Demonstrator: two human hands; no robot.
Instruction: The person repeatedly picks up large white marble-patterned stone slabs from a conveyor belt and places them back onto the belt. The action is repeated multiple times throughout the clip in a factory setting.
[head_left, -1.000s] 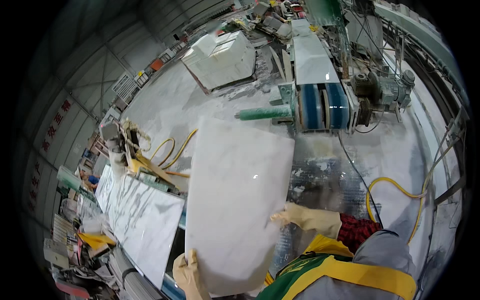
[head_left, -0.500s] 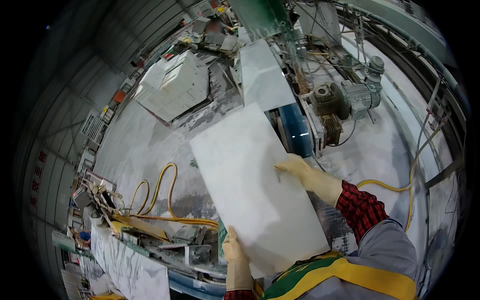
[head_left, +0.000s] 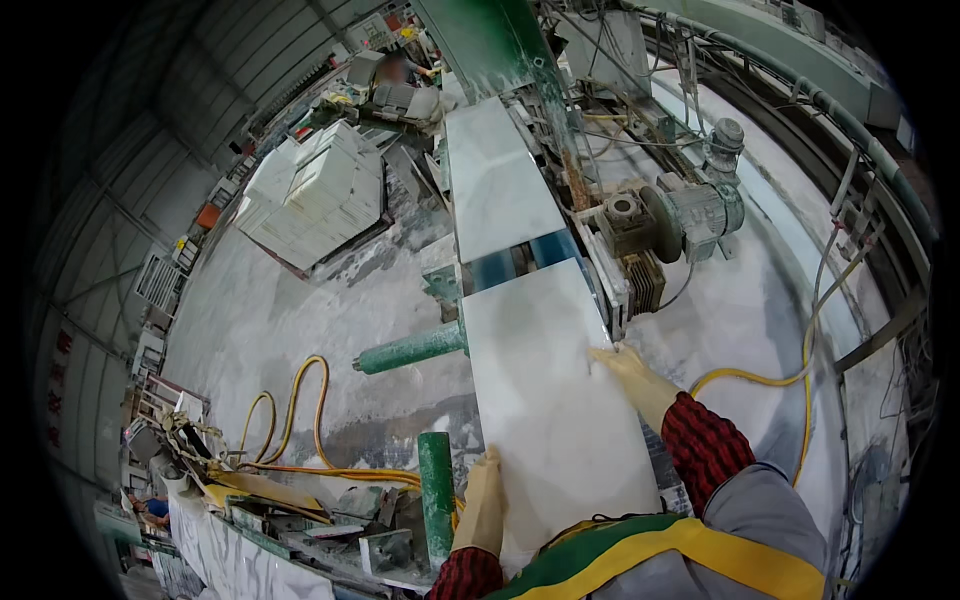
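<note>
A white rectangular stone slab [head_left: 550, 400] lies in front of me, its far end over a blue conveyor belt [head_left: 553, 248]. My left hand [head_left: 482, 508], in a cream glove, grips the slab's left edge near my body. Farther up the right edge, my gloved right hand [head_left: 640, 385] holds it with fingertips on the top face. The undersides of both grips are hidden. Beyond a short gap, another white slab [head_left: 502, 185] rests on the same line, with blue belt showing between the two.
Green rollers [head_left: 410, 350] stick out left of the line, and a green post [head_left: 436, 495] stands by my left hand. A motor with gearbox [head_left: 690, 205] is at the right. Stacked slabs [head_left: 325, 195] stand far left. Yellow hoses [head_left: 310, 400] cross the floor. Another person works far off.
The slab in my hands has swung from a slant into line with the slab ahead, moving rightward at its far end and lower. Green rollers at the left have come into view.
</note>
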